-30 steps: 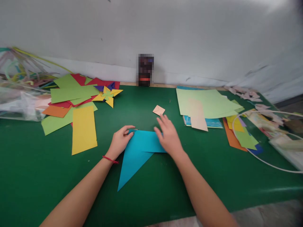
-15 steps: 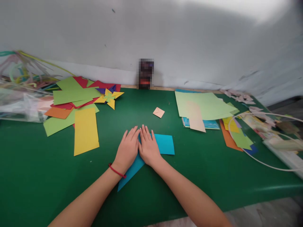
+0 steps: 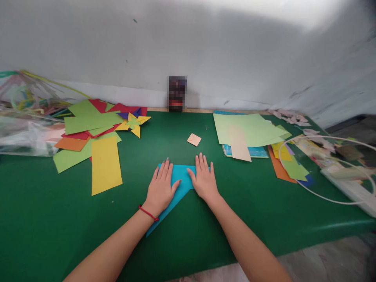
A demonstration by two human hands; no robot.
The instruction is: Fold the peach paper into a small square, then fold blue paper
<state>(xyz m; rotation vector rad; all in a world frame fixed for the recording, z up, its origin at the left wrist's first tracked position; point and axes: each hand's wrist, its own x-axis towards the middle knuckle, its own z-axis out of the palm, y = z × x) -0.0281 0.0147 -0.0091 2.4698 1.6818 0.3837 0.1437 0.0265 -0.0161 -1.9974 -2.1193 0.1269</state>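
Note:
A folded sheet of blue paper [image 3: 179,181] lies on the green table, one pointed end reaching toward me at the lower left. My left hand [image 3: 161,186] rests flat on its left part, fingers stretched forward and thumb out to the side. On the right part, my right hand [image 3: 205,178] presses down with spread fingers and covers most of that end. Both palms hide some of the paper beneath. Just beyond my hands sits a small folded peach paper square [image 3: 194,140].
Green, red and orange paper sheets [image 3: 88,123] pile at the left, with a yellow sheet [image 3: 106,166] and a folded yellow star [image 3: 134,123] beside them. Pale green sheets [image 3: 246,129] lie at the right, near a white cable [image 3: 308,190]. A pixelated dark object [image 3: 176,94] stands against the wall.
My hands were side by side at the middle of the blue paper. My right hand has slid right along it, uncovering the middle, while my left hand has stayed nearly in place.

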